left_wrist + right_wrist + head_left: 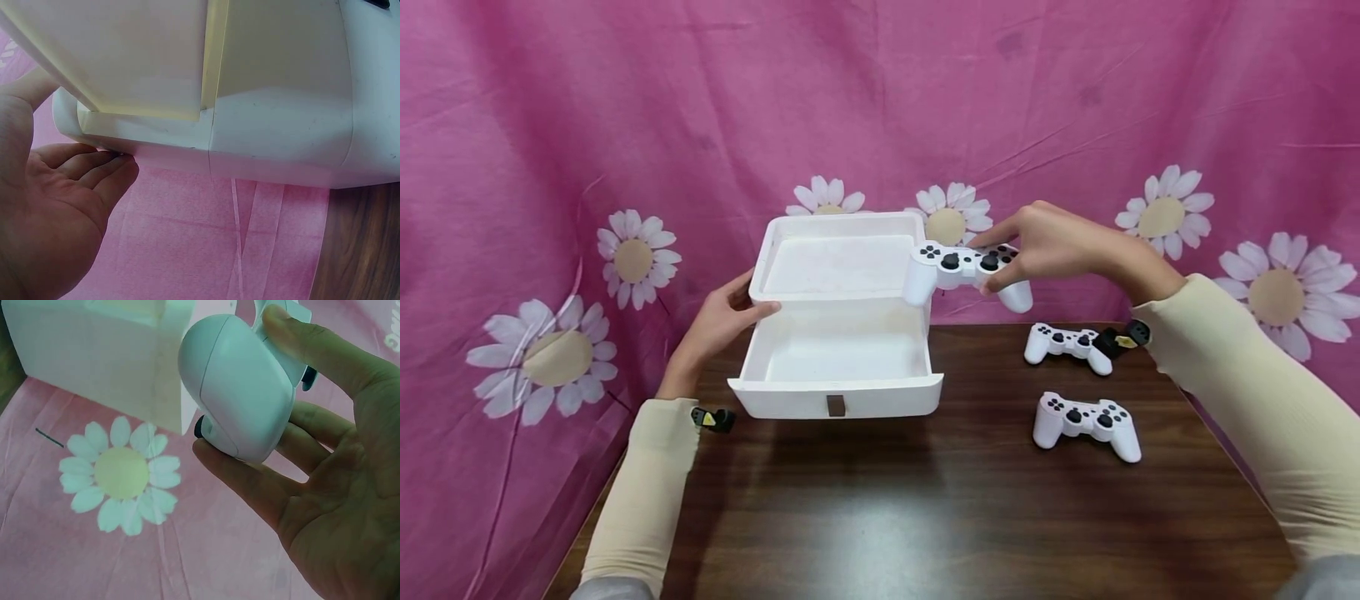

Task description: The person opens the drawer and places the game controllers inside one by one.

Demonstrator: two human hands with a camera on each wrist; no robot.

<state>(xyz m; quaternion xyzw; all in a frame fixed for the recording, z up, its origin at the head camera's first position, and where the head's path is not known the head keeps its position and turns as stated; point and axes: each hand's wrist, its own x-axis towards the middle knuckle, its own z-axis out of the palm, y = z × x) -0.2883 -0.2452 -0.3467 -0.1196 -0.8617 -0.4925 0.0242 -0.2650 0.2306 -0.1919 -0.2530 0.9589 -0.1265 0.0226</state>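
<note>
Three white controllers, one white box with one drawer [880, 402] drawn out, and the person's two hands were in view, with six daisies on the pink curtain [1037, 108] behind. The held controller [967, 265] was up at the right edge of the box [842, 258], pinched between the thumb and fingers of the right grip [1047, 242]; whether it touched the box could not be told. The left grip [718, 323] was clamped on the left side of the box, thumb over the edge. Right of the box, the far controller [1067, 342] and the near controller [1088, 418] lay on the tabletop [880, 508]. Only the head view showed those two, along with the held one's sticks and buttons. The right wrist view alone gave the end of its rounded handle and a dark trigger beneath, while the left wrist view alone revealed fingertips against the box's outer wall.
</note>
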